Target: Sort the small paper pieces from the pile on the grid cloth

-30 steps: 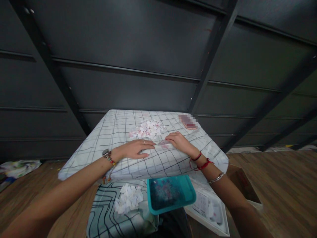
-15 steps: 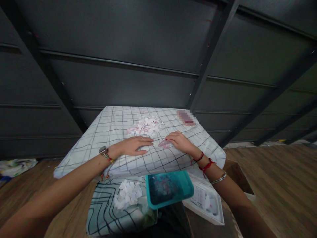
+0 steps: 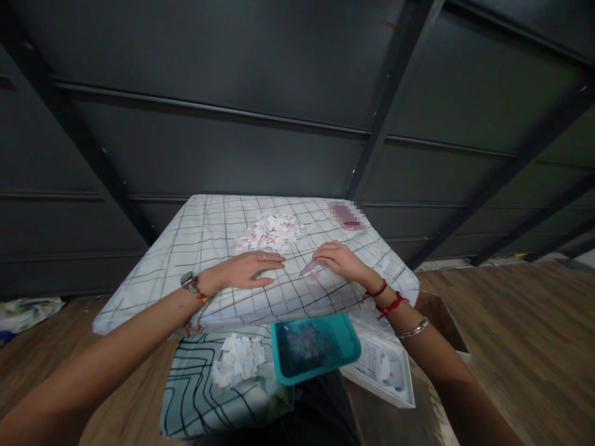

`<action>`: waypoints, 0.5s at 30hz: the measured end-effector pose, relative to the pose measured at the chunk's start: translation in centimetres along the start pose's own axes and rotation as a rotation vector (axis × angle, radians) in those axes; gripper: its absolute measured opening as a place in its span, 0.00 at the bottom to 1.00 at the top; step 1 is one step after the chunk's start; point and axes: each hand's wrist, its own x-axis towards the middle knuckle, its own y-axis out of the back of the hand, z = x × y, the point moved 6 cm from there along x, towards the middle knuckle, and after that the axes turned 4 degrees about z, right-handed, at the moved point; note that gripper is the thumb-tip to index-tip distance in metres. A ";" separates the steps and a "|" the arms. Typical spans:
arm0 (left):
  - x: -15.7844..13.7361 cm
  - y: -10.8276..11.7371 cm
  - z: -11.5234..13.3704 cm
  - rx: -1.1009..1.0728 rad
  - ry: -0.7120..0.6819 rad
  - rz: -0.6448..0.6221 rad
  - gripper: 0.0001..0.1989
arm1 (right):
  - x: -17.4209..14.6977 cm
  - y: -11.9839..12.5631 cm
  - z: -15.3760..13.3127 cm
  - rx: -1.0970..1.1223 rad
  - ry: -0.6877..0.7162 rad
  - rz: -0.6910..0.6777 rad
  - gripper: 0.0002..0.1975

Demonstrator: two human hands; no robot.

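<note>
Right hand [image 3: 341,260] hides one end of a translucent, pinkish pointed piece [image 3: 308,267], its grip unclear; left hand [image 3: 244,270] lies spread.

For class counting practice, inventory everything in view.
Checked cloth: 1, white, centre
Paper-scrap piles: 2, mostly white, one per cloth
Pointed piece: 1, pinkish, centre
Pixelated object: 1, reddish, checked cloth corner
Tray: 1, teal, lower centre
Patterned cloth: 1, green, lower left
Boxes: 2, white, brown, lower right
Crumpled material: 1, multicoloured, left
Wall: 1, dark, behind
Floor: 1, brown, below
Watch: 1, grey, left wrist
Bracelets: several, mixed, both wrists
Hands: 2, bare, on checked cloth, right touching piece
</note>
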 end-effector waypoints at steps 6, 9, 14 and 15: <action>-0.1 -0.2 -0.3 0.033 0.016 -0.021 0.21 | -1.0 0.2 0.7 -0.210 -0.174 0.037 0.10; -0.1 -0.2 -0.3 0.036 0.017 -0.024 0.20 | -1.4 -0.3 -0.5 -0.202 -0.131 0.004 0.11; -0.1 -0.2 -0.2 0.032 0.002 -0.010 0.21 | -1.7 -0.4 -3.4 -0.152 -0.047 0.004 0.13; -0.1 -0.2 -0.2 0.027 0.001 -0.002 0.21 | -1.8 -0.4 -3.9 -0.145 -0.037 0.002 0.13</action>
